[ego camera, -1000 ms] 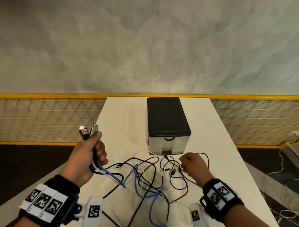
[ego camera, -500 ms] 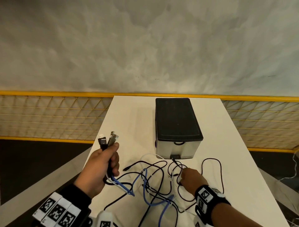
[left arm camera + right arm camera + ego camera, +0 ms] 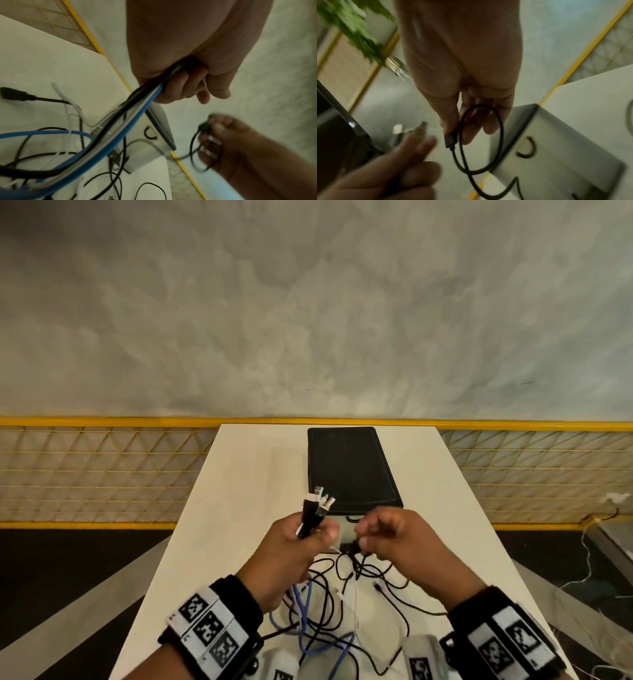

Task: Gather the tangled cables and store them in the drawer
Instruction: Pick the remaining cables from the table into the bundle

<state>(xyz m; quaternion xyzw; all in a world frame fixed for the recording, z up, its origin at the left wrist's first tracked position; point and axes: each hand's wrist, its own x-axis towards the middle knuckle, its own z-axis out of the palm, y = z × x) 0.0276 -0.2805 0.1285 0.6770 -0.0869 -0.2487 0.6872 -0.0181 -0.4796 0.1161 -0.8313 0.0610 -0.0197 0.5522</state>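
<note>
Right hand (image 3: 394,537) pinches a black cable end (image 3: 450,140) just right of the left hand (image 3: 298,539), which grips the upright plug bundle (image 3: 317,508); drawer (image 3: 352,529) sits closed right behind them.

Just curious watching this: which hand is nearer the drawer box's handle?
Right. The right hand pinches a black cable just in front of the handle; the left hand, gripping the cable ends, sits further left.

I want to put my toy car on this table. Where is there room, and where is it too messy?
Bare strips of white table lie on both sides of the black-topped drawer box, out to the table's edges. Near the person it is crowded: tangled cables cover the middle, under the left hand and right hand.
</note>
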